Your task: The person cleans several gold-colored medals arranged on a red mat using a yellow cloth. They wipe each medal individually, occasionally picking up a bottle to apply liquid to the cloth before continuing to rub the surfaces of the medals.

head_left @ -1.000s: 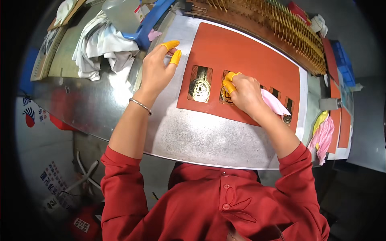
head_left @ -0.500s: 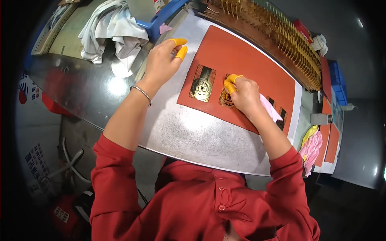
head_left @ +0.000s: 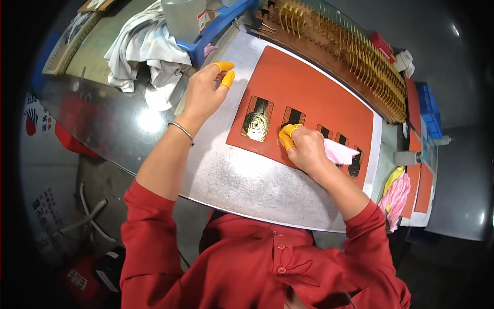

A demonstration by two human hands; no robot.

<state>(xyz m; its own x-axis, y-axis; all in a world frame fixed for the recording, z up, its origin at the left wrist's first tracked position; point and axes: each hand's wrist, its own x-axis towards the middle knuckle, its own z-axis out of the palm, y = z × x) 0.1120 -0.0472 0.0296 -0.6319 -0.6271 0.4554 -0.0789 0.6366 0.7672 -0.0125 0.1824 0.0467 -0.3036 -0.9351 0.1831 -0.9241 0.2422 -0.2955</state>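
Several black-and-gold cards lie in a row on an orange-red mat. The leftmost card (head_left: pixel 257 119) shows a round gold emblem at its near end. Over the near part of the second card (head_left: pixel 294 115) is my right hand (head_left: pixel 307 148), its yellow-capped thumb and finger drawn together at the card. A pink cloth (head_left: pixel 340 153) sticks out from the little-finger side of that hand, held in the curled fingers. My left hand (head_left: pixel 206 92) hovers at the mat's left edge, yellow-capped thumb and forefinger apart, holding nothing. The lower parts of the cards farther right are partly hidden by the right hand and cloth.
The orange-red mat (head_left: pixel 309 85) rests on a metal-topped table (head_left: pixel 247 175). Behind it stands a brown rack (head_left: pixel 329 38) of upright gold pieces. White cloth (head_left: pixel 146 49) and a blue bin (head_left: pixel 198 49) are at far left; a pink-and-yellow cloth (head_left: pixel 395 198) hangs at right.
My right hand has slid from the second card's far end toward its near end, with the pink cloth still in it. My left hand keeps about the same pose; the view has shifted slightly.
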